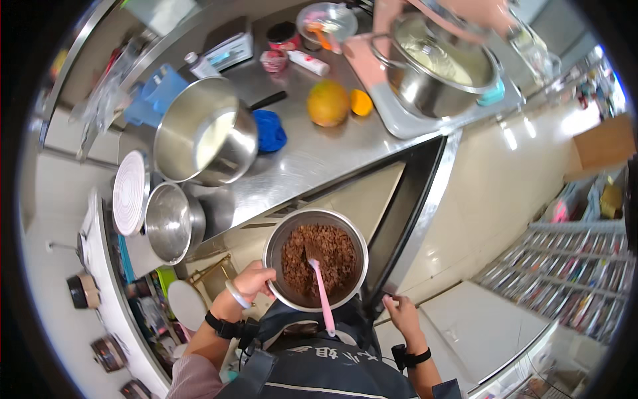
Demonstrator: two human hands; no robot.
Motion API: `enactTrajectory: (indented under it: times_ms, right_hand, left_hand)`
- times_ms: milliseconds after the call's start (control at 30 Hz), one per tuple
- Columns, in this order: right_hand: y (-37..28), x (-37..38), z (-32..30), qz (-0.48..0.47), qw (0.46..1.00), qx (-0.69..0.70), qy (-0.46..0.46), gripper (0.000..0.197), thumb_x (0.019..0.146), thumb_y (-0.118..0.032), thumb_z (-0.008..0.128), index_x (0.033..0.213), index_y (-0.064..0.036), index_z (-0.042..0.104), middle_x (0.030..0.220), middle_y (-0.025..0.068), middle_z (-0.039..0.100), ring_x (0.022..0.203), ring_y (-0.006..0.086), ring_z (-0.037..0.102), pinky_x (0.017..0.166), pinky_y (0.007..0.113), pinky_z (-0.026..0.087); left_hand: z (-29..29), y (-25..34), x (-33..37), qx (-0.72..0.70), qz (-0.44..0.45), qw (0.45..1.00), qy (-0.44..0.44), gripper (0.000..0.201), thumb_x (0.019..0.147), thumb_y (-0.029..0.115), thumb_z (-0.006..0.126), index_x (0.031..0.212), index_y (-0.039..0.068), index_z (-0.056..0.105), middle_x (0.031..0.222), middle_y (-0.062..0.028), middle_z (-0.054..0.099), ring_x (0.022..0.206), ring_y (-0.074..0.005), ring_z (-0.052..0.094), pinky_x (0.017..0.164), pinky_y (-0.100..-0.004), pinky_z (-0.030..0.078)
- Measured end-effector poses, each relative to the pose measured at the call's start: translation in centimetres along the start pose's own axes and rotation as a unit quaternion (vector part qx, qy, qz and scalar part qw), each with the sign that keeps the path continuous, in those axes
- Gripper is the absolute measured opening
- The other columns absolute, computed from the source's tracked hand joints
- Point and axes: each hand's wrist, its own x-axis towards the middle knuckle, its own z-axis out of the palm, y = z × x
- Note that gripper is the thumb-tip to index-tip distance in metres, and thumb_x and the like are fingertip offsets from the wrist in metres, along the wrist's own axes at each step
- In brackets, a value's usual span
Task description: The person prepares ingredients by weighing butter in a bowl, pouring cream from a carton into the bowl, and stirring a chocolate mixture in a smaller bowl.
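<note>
My left hand (256, 280) grips the rim of a steel mixing bowl (268, 256), fingers inside and thumb along the edge. Dark brown crumbly filling (332, 256) fills much of the bowl. A pink-handled spatula (321, 292) stands in the filling, its handle leaning over the near rim toward my apron. My right hand (402, 314) is to the right of the bowl, beside the near end of an open under-counter door (425, 223). Its fingers are loosely bent and apart, with nothing visible in them; whether they touch the door is unclear.
On the steel counter (306, 159) stand a big steel pot (174, 143) with pale contents, a smaller steel bowl (166, 223), an orange round fruit (327, 104) and a blue cloth (269, 131). A pink stand mixer (365, 63) holds a bowl of cream (435, 60). Packaged goods (571, 279) fill shelves at right.
</note>
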Motion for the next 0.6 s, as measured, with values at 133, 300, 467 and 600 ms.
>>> enactTrajectory:
  times_ms: [133, 300, 467, 600]
  right_hand:
    - [-13.9, -1.0, -7.3, -0.105, 0.82, 0.537, -0.169, 0.043, 0.09, -0.031, 0.048, 0.123, -0.0039, 0.043, 0.092, 0.008, 0.06, 0.079, 0.0172, 0.061, 0.062, 0.027, 0.047]
    - [-20.6, 4.0, -8.2, -0.213, 0.935, 0.281, -0.035, 0.033, 0.082, -0.008, 0.049, 0.115, -0.0022, 0.046, 0.089, 0.0076, 0.06, 0.068, 0.0159, 0.06, 0.053, 0.026, 0.049]
    - [-25.4, 5.7, -9.5, -0.195, 0.922, 0.336, 0.009, 0.036, 0.076, 0.001, 0.046, 0.112, 0.0019, 0.045, 0.087, 0.0118, 0.059, 0.062, 0.0173, 0.06, 0.044, 0.027, 0.052]
    - [-27.6, 6.9, -8.6, -0.143, 0.932, 0.333, 0.022, 0.038, 0.075, 0.001, 0.047, 0.113, 0.0023, 0.043, 0.086, 0.0128, 0.059, 0.06, 0.02, 0.06, 0.044, 0.029, 0.052]
  left_hand:
    - [-0.3, 2.5, 0.6, 0.051, 0.079, 0.996, 0.014, 0.025, 0.077, 0.013, 0.05, 0.09, -0.006, 0.06, 0.071, -0.0118, 0.062, 0.055, -0.0164, 0.06, 0.045, -0.0253, 0.05]
    - [-0.8, 7.1, 0.4, -0.004, 0.143, 0.986, -0.091, 0.065, 0.08, 0.033, 0.062, 0.126, -0.005, 0.034, 0.088, -0.0123, 0.062, 0.067, -0.0175, 0.062, 0.048, -0.0248, 0.05]
    - [-8.5, 12.8, 0.0, -0.357, 0.171, 0.917, 0.056, 0.076, 0.077, 0.043, 0.065, 0.125, -0.006, 0.033, 0.107, -0.02, 0.054, 0.096, -0.0282, 0.058, 0.069, -0.0324, 0.051]
    - [-11.1, 13.9, 0.5, -0.45, 0.173, 0.875, -0.039, 0.041, 0.08, 0.012, 0.054, 0.113, -0.01, 0.043, 0.105, -0.0238, 0.054, 0.092, -0.0332, 0.059, 0.073, -0.0336, 0.053]
